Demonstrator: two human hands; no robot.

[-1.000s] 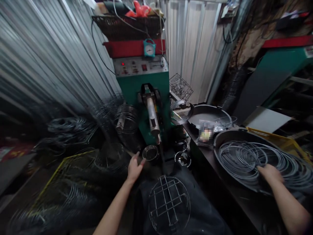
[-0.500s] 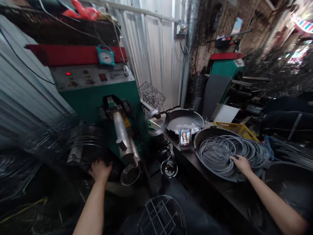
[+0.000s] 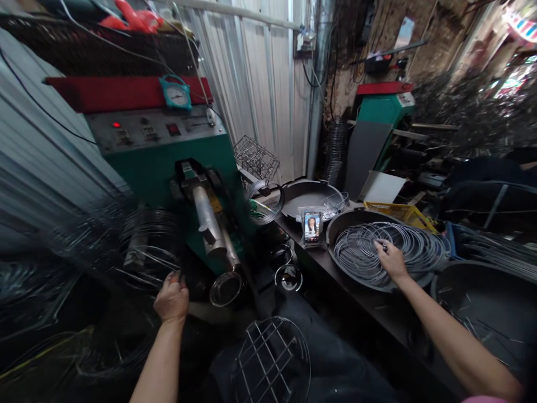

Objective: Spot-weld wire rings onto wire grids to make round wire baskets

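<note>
My left hand (image 3: 172, 299) has its fingers closed on a wire ring (image 3: 157, 258) that tilts away from a stack of dark rings (image 3: 151, 226) beside the green machine. My right hand (image 3: 391, 258) reaches into a wide black pan (image 3: 331, 235). Its fingers are pinched on the loose thin metal rings (image 3: 361, 246) heaped there; how many it grips cannot be seen. A round wire grid rack (image 3: 272, 358) rests on my lap, between my forearms.
The green machine (image 3: 210, 143) with a metal arm (image 3: 205, 215) stands ahead. A phone (image 3: 312, 226) is propped on the bench by another black pan (image 3: 308, 193). A third pan (image 3: 495, 302) is at right. Small shiny bowls (image 3: 288, 278) stand low in the middle.
My left hand has risen slightly and pulled a wire ring out from the stack. My right hand has moved left and up over the heaped rings.
</note>
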